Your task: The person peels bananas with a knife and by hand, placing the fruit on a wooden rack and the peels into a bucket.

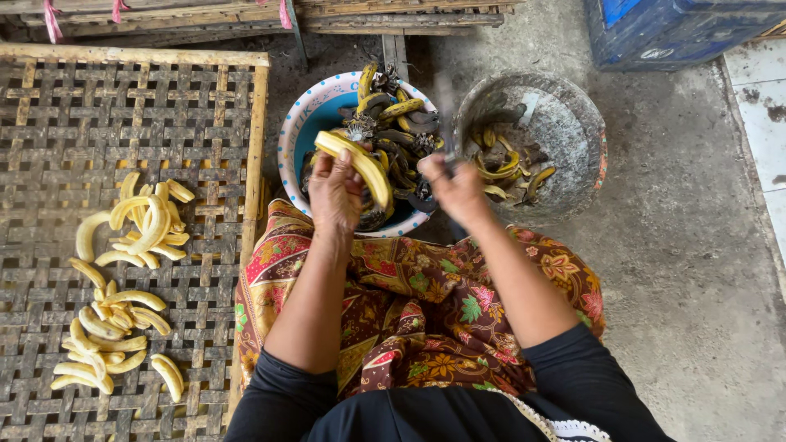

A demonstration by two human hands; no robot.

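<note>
Woven bamboo drying rack (221,106) bearing peeled yellow banana pieces (123,286), left of the grip; blue plastic crate (679,29), far upper right.

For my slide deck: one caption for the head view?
Left hand holds a banana over a bowl beside peeled bananas.

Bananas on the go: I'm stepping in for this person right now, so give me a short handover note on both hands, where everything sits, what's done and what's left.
Left hand: holds a yellow banana over the blue-rimmed bowl.
Right hand: blurred, closed beside the banana's lower end; whether it grips a tool cannot be told.
Blue-rimmed bowl: unpeeled bananas, many blackened.
Grey basin, right of the bowl: discarded peels.
Woven bamboo tray, on the left: two groups of peeled bananas.
Done: those peeled ones on the tray.
Left: the held banana and the pile in the bowl.
</note>
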